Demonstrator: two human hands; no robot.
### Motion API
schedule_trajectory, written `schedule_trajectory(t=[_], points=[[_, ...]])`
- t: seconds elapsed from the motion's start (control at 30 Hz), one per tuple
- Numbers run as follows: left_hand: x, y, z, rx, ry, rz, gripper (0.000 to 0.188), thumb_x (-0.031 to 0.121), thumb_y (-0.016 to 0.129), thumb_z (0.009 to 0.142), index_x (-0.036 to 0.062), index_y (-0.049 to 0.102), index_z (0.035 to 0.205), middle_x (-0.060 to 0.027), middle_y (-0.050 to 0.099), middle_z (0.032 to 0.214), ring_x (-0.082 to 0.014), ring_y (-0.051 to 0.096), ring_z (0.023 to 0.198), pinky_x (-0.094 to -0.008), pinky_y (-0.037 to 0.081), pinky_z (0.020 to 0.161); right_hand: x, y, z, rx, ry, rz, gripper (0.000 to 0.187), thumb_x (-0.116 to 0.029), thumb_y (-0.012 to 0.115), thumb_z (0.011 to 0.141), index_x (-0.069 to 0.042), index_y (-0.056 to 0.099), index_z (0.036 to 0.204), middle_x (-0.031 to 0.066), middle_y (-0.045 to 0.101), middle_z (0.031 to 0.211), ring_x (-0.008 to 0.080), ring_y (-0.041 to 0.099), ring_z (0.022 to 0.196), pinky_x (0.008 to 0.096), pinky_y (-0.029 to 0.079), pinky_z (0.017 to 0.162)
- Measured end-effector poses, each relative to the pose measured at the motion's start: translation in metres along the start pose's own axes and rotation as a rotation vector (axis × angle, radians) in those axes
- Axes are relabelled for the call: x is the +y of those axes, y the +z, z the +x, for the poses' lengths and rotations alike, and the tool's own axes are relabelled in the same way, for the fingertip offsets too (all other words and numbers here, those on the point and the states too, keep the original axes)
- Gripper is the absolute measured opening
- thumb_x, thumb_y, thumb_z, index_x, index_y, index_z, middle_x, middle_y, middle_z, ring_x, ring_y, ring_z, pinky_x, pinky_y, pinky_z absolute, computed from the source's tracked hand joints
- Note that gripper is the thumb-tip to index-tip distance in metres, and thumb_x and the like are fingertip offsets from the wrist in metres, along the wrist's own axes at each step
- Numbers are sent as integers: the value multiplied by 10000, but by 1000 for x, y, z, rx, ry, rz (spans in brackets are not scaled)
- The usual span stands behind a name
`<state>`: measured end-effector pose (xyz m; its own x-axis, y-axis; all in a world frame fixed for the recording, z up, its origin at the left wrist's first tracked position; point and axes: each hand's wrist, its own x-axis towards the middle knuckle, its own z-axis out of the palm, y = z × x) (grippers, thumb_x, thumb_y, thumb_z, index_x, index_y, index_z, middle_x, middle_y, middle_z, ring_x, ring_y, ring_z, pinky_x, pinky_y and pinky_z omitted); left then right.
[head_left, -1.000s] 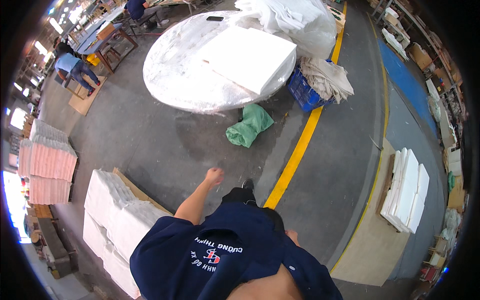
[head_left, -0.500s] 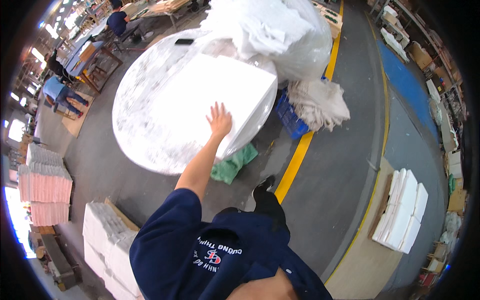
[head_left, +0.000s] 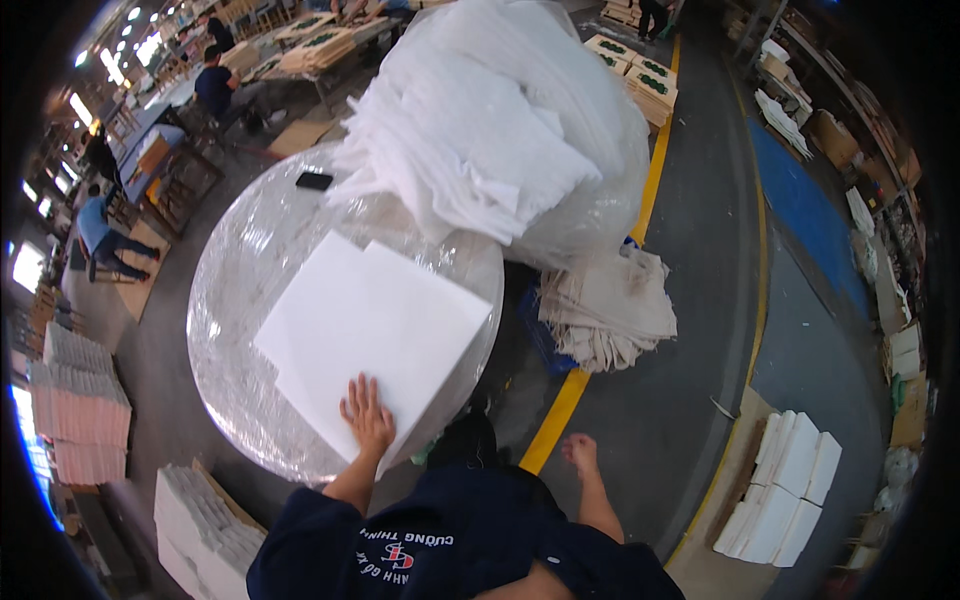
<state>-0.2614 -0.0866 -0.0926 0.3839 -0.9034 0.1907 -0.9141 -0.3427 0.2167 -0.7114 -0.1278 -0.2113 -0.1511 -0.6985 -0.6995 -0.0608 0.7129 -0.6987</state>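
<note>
My left hand (head_left: pixel 368 418) lies flat, fingers spread, on overlapping white foam sheets (head_left: pixel 360 320). The sheets rest on a round table (head_left: pixel 225 310) covered in clear plastic wrap. Off to the right of the table, my right hand (head_left: pixel 580 455) hangs over the floor with its fingers curled in and nothing visible in them. A big heap of thin white foam sheeting (head_left: pixel 490 130), partly in clear plastic, rises over the table's far side. A dark phone (head_left: pixel 314 181) lies on the wrap by the far left rim.
Beige cloths (head_left: pixel 610 310) are piled on a blue crate (head_left: pixel 540 330) right of the table. White stacks stand at lower left (head_left: pixel 205 530) and lower right (head_left: pixel 780 490). A yellow line (head_left: pixel 555 425) crosses the floor. People (head_left: pixel 105 235) work at far left.
My left hand has stayed on the foam sheets, now nearer my body. My right hand has come into view at the right. The view has shifted, showing more of the white heap.
</note>
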Motion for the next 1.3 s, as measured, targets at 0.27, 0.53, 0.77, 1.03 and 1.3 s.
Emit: schedule_trajectory(t=[0.27, 0.53, 0.77, 1.03, 1.3], points=[[19, -10, 55, -271, -372, -44, 511, 181, 527, 874, 98, 484, 1377, -128, 376, 1514, -313, 267, 1442, -559, 136, 1114, -215, 128, 142, -278, -486, -72, 179, -82, 553, 959, 34, 619, 1077, 149, 711, 914, 185, 697, 755, 295, 563, 702], [43, 47, 206, 173, -618, -62, 465, 254, 484, 975, 91, 428, 1407, -108, 359, 1522, -265, 281, 1429, -575, 175, 1086, -254, 172, 176, -515, -626, -630, 215, -123, 627, 901, 16, 659, 1062, 128, 726, 885, 183, 705, 768, 326, 556, 711], [50, 61, 214, 73, -620, 150, 526, 276, 465, 954, 110, 404, 1449, -100, 335, 1564, -272, 287, 1439, -566, 175, 1101, -241, 142, 198, -588, -260, -355, 211, -128, 630, 929, 1, 648, 1096, 103, 722, 927, 168, 700, 776, 319, 545, 692], [56, 95, 225, 230, -563, 151, 576, 179, 447, 870, 132, 415, 1443, -98, 325, 1576, -297, 268, 1461, -552, 154, 1124, -377, -9, 268, 517, -845, -348, 132, -142, 582, 973, -20, 598, 1019, 71, 652, 881, 152, 626, 776, 296, 524, 688], [45, 55, 222, 130, -621, 87, 606, 147, 555, 821, 93, 433, 1412, -136, 348, 1548, -299, 310, 1423, -548, 168, 1102, -689, 152, 209, 220, -1490, -219, 159, -74, 616, 927, -36, 661, 1075, 68, 648, 997, 173, 634, 871, 275, 493, 709]])
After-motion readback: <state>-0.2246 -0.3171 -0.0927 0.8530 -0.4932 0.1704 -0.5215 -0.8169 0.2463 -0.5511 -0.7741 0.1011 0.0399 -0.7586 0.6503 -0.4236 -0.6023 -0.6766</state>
